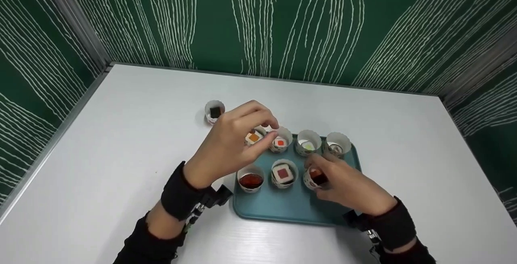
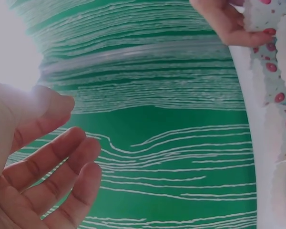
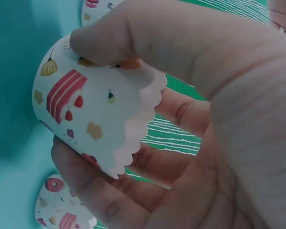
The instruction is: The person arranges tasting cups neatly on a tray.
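My right hand (image 1: 349,183) holds a paper baking cup (image 3: 97,109) between thumb and fingers, at the front right of a teal tray (image 1: 278,209). The cup's white side carries a printed cake pattern, and something orange-red and dark sits inside. Over the tray's back left corner hovers my left hand (image 1: 228,142), fingers loosely bent and nothing in them. Beneath its fingertips stand a cup with an orange-centred piece (image 1: 253,137) and another with a red-centred piece (image 1: 280,142), both partly covered. Beside the held cup is one containing a white square with a dark red centre (image 1: 282,173).
A cup with dark red contents (image 1: 251,180) stands front left on the tray. Two more cups, one with a pale green piece (image 1: 308,145), fill the back right. Off the tray, a cup with a dark square (image 1: 215,112) stands on the white table (image 1: 121,142).
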Available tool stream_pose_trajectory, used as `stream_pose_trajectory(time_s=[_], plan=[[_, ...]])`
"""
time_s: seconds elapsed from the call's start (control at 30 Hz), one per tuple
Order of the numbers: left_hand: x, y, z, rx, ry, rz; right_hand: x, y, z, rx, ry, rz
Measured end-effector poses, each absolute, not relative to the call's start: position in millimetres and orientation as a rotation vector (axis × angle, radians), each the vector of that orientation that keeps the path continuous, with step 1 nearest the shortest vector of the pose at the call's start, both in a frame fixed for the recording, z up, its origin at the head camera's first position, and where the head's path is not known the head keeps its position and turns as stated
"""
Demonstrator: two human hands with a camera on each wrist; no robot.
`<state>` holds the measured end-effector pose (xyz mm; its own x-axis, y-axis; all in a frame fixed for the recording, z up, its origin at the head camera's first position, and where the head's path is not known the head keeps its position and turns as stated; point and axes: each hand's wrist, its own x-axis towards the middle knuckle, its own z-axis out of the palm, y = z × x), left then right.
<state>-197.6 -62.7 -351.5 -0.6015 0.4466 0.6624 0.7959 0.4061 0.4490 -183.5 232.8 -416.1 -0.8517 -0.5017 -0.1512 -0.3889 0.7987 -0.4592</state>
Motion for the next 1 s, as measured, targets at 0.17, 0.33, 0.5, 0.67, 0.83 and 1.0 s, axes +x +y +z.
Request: stream_pose_trajectory(time_s=[0.17, 0.33, 0.5, 0.67, 0.83, 1.0], plan=[[-197.0, -63.9, -348.7, -1.063, -2.223, -1.069, -184.7, 231.1, -420.0, -0.672, 2.706, -0.584], [-197.5, -65.5, -348.7, -1.055, -2.221, -1.066, -184.9, 229.2, -421.6, -0.661, 2.713, -0.581], [-198.5, -67.1, -348.5, -1.048, -2.227, -1.075, -184.8, 228.5, -422.0, -0.661, 2.718, -0.588], [-198.7, -69.2, -346.9, -1.036, -2.234, -1.088, -184.3, 229.0, -422.9, -0.726, 2.74, -0.604], [-200.1, -70.5, -346.7, -1.022, -2.232, -1.089, -184.1, 230.0, -422.5, -0.773, 2.749, -0.62], [-202.1, -73.8, -346.2, -1.019, -2.22, -1.092, -183.2, 233.1, -420.9, -0.815, 2.747, -0.625]])
